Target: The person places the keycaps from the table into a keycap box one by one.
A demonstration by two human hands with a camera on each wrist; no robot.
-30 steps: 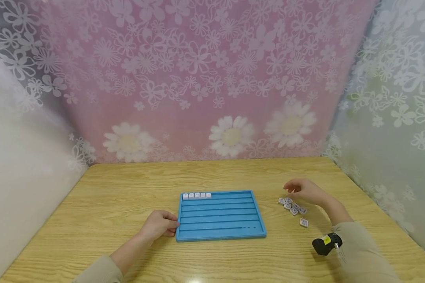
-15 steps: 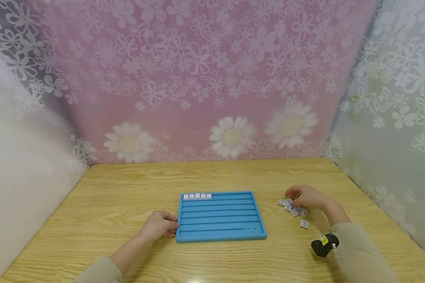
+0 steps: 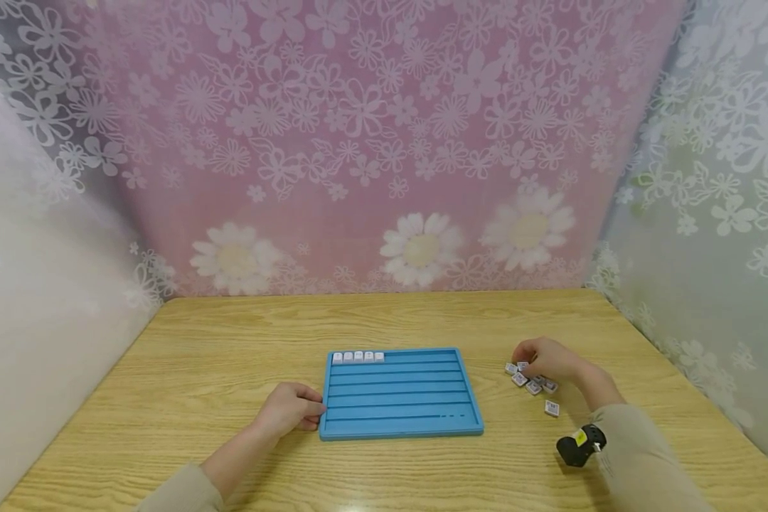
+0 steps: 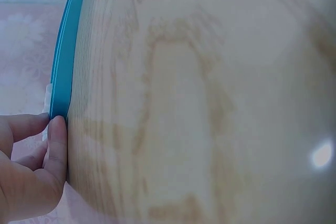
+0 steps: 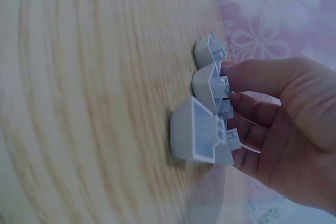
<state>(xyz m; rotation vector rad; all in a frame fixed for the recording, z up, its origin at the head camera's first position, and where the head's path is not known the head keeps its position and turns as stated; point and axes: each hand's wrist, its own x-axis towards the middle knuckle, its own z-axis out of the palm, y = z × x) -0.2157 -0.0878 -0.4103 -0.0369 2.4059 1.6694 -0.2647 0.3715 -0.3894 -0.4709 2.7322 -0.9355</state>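
Note:
A blue ridged tray (image 3: 393, 412) lies on the table, several white keycaps (image 3: 358, 358) lined up at the left of its far row. My left hand (image 3: 288, 409) pinches the tray's left edge near the front; in the left wrist view, thumb and forefinger meet at the blue rim (image 4: 65, 77). To the tray's right, my right hand (image 3: 550, 359) reaches down over several loose keycaps (image 3: 534, 387), its thumb and fingers bent among them. In the right wrist view, upturned keycaps (image 5: 191, 132) with hollow undersides hide the fingertips, so whether one is pinched is not visible.
One keycap (image 3: 552, 408) lies a little apart, nearer the front of the wooden table (image 3: 256, 327). A black wrist camera (image 3: 579, 446) sits by the right sleeve. A pink flowered curtain (image 3: 384, 178) hangs behind, with pale panels at both sides.
My right hand has come down from above the loose keycaps and its fingers now sit among them. The left hand stays at the tray's edge.

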